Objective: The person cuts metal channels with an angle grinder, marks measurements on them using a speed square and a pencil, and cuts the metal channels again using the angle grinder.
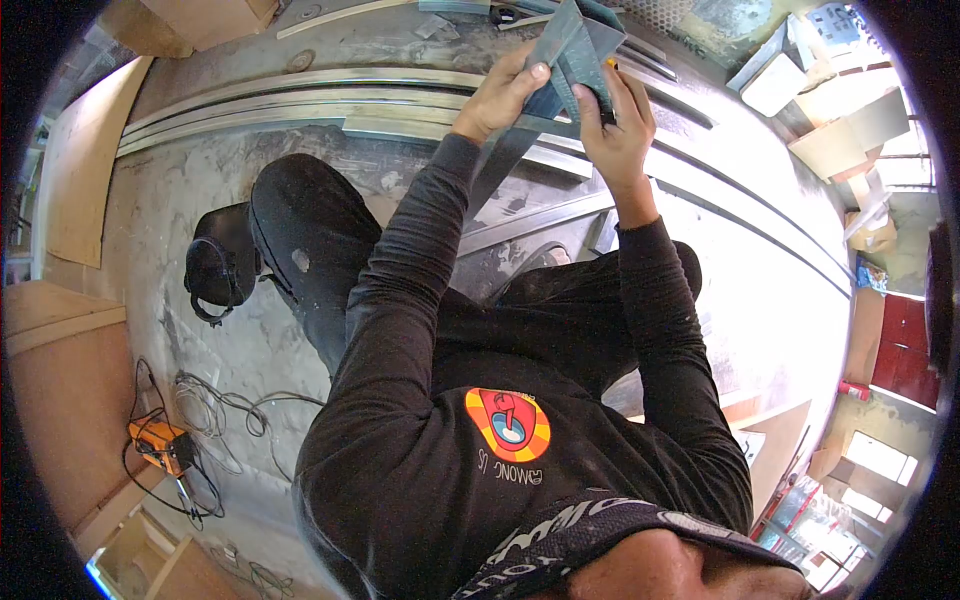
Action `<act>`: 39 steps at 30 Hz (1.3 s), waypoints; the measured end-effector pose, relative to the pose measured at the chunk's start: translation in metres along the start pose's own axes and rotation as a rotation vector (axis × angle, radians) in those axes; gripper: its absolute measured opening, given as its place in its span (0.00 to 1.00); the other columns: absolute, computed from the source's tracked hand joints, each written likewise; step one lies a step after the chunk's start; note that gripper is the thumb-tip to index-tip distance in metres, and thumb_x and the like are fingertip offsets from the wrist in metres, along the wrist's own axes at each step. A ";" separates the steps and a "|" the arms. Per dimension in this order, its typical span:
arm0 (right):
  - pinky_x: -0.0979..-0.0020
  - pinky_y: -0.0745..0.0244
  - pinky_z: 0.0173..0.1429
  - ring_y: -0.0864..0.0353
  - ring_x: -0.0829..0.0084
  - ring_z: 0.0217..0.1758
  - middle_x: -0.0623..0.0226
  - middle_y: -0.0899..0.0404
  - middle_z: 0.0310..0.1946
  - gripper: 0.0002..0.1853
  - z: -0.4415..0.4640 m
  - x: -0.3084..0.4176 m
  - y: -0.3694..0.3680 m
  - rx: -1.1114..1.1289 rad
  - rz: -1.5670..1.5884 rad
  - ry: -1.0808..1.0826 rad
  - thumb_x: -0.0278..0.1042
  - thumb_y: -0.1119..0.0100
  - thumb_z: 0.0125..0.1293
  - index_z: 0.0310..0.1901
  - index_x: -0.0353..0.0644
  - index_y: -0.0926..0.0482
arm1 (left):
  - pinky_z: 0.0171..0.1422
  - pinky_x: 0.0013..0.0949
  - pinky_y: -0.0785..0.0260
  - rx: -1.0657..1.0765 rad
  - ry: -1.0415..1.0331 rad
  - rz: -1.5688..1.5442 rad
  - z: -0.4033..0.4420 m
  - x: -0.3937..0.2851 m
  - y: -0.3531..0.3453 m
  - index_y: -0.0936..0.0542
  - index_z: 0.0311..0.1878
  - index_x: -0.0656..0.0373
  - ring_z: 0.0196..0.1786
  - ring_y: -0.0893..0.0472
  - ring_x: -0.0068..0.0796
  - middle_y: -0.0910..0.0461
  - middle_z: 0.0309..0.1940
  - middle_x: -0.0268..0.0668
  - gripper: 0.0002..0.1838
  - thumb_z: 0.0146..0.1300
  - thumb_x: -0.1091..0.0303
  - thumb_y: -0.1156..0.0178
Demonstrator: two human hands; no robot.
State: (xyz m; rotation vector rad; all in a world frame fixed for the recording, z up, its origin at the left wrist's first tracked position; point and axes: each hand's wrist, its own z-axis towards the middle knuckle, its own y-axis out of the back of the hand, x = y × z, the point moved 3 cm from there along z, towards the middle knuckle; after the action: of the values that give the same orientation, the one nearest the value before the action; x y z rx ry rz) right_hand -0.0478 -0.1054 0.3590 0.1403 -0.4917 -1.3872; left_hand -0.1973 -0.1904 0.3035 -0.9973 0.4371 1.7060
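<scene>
A long grey metal channel (508, 160) rises between my forearms, its far end up at the top of the view. My left hand (500, 95) grips its left side near that end, thumb on top. Against the channel lies a grey metal square (582, 80) with what look like scale marks along its edge. My right hand (618, 125) holds the square from the right, thumb and fingers closed on it. A small yellow tip shows by my right fingers; what it belongs to is hidden.
Long metal profiles (300, 95) lie across the floor beyond my knees. A black bag-like item (220, 260) sits by my left knee. An orange power unit (160, 446) with loose cables stands at lower left. Wooden panels (95, 165) stand at left; boards and boxes (850, 135) at right.
</scene>
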 end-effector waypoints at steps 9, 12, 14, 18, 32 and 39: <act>0.67 0.17 0.46 0.10 0.61 0.43 0.54 0.13 0.42 0.14 0.040 0.030 0.023 -0.014 0.122 -0.047 0.23 0.37 0.69 0.55 0.40 0.18 | 0.61 0.30 0.31 0.010 -0.037 0.000 0.001 -0.002 -0.003 0.27 0.69 0.65 0.54 0.25 0.23 0.21 0.52 0.33 0.34 0.73 0.46 0.43; 0.66 0.18 0.47 0.10 0.58 0.43 0.54 0.13 0.43 0.15 0.048 0.034 0.019 0.079 -0.003 0.010 0.25 0.38 0.70 0.57 0.41 0.20 | 0.61 0.30 0.31 0.026 -0.077 -0.013 0.001 -0.006 -0.004 0.27 0.69 0.65 0.54 0.25 0.23 0.21 0.52 0.33 0.33 0.73 0.47 0.43; 0.66 0.18 0.47 0.11 0.56 0.43 0.56 0.13 0.42 0.12 0.050 0.033 0.018 0.130 0.022 -0.066 0.26 0.37 0.70 0.53 0.42 0.19 | 0.62 0.30 0.32 0.024 -0.045 -0.008 0.000 -0.003 -0.003 0.27 0.69 0.65 0.54 0.25 0.23 0.21 0.53 0.33 0.33 0.73 0.48 0.43; 0.65 0.18 0.46 0.11 0.57 0.42 0.57 0.13 0.42 0.11 0.053 0.034 0.017 0.121 0.040 -0.034 0.26 0.38 0.70 0.52 0.42 0.18 | 0.62 0.30 0.32 0.019 -0.033 -0.003 -0.001 -0.001 -0.003 0.27 0.69 0.65 0.55 0.25 0.23 0.21 0.53 0.32 0.33 0.73 0.48 0.43; 0.65 0.19 0.42 0.13 0.56 0.37 0.56 0.14 0.38 0.11 0.059 0.046 0.023 0.133 0.044 -0.027 0.24 0.38 0.69 0.51 0.45 0.18 | 0.65 0.29 0.34 0.022 0.043 -0.080 -0.005 0.003 -0.003 0.28 0.71 0.64 0.58 0.25 0.24 0.21 0.57 0.33 0.35 0.72 0.45 0.43; 0.63 0.19 0.42 0.13 0.53 0.37 0.55 0.14 0.38 0.12 0.027 0.025 0.023 0.179 0.039 -0.058 0.24 0.37 0.68 0.52 0.44 0.19 | 0.65 0.29 0.33 -0.019 -0.024 -0.033 -0.002 -0.004 0.006 0.28 0.71 0.65 0.58 0.25 0.25 0.20 0.57 0.34 0.36 0.71 0.45 0.42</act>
State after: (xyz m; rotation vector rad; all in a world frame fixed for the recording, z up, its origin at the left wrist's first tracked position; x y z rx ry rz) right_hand -0.0358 -0.1194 0.3983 0.2347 -0.6639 -1.3113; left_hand -0.2017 -0.1963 0.3041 -0.9919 0.3872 1.6942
